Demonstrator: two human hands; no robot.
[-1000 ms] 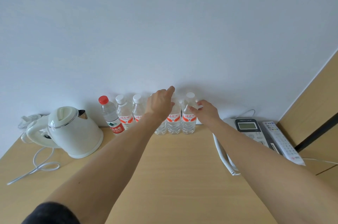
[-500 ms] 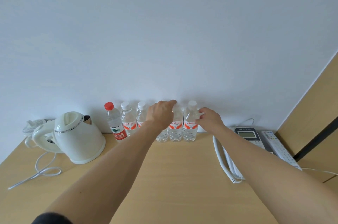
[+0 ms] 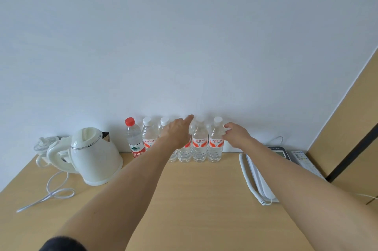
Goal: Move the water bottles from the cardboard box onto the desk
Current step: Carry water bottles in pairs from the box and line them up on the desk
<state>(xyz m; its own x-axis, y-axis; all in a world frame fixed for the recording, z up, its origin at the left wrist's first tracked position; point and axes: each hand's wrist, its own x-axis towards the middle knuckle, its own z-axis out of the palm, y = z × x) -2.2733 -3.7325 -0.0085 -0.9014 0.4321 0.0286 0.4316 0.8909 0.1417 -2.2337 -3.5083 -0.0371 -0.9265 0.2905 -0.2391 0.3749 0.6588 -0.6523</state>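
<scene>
At the back of the table, against the white wall, both hands reach into a row of upright water bottles. The left hand lies over a bottle in the middle of the row, hiding most of it; its forefinger points toward the wall, and whether its fingers grip the bottle cannot be told. The right hand curls its fingers against the neck of the last bottle on the right, just under its white cap. Between the two hands stands another white-capped bottle with an orange label. To the left stand two more white-capped bottles and a red-capped bottle. Further left sits a white electric kettle with a looped white cord. To the right lie a white telephone handset and a remote control.
</scene>
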